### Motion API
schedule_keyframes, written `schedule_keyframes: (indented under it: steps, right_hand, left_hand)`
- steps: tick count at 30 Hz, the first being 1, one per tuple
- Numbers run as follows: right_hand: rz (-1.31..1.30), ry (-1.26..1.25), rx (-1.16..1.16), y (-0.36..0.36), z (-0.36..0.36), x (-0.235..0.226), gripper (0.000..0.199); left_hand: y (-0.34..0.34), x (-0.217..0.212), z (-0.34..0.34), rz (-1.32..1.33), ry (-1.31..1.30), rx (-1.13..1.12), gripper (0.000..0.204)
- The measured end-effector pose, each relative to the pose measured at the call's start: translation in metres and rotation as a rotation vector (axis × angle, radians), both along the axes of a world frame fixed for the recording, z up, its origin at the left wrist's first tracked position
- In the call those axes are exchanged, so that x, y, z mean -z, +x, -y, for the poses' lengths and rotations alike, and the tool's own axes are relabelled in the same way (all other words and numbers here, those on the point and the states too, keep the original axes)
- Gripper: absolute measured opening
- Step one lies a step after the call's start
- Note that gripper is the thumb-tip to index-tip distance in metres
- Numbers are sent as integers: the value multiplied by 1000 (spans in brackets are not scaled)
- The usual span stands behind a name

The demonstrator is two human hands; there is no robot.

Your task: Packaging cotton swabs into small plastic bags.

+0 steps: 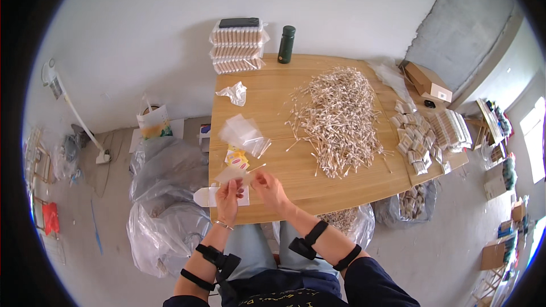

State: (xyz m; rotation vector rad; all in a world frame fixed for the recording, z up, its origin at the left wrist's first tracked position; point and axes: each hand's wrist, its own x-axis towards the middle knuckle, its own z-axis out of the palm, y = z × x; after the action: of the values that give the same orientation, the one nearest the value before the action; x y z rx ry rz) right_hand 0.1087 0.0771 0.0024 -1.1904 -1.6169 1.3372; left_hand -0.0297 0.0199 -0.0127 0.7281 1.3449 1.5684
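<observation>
Near the table's front left edge, my left hand (228,199) pinches a small clear plastic bag (230,173) between thumb and fingers. Close beside it on the right, my right hand (269,190) has its fingers closed at the bag's edge. One cotton swab (259,167) shows just beyond those fingertips; I cannot tell whether it is held or lies on the wood. Yellow and white printed cards (236,157) lie just past the bag. Farther back are loose flat clear bags (244,131). Under my left hand sits a white paper or card piece (206,196).
A large heap of cotton swabs (341,119) covers the table's (273,88) middle right. Filled packs (412,136) and a cardboard box (427,81) stand at the right. Stacked swab packs (238,48), a green bottle (286,44) and crumpled paper (234,94) are toward the back.
</observation>
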Motion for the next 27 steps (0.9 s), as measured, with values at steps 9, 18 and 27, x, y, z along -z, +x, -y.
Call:
schedule_keyframes:
  steps: [9,18,27]
  right_hand:
    - [-56,-337,-261,-44,-11,-34,22]
    - [-98,-242,-210,-99,3,-22,24]
    - [122,113,-325,-116,22,-21,19]
  left_hand:
    - [-24,-24,16,184,77,-164,27]
    - [-41,-19,38,-140,70,-331,18]
    - [-60,-2,35,-96,158,-638,6]
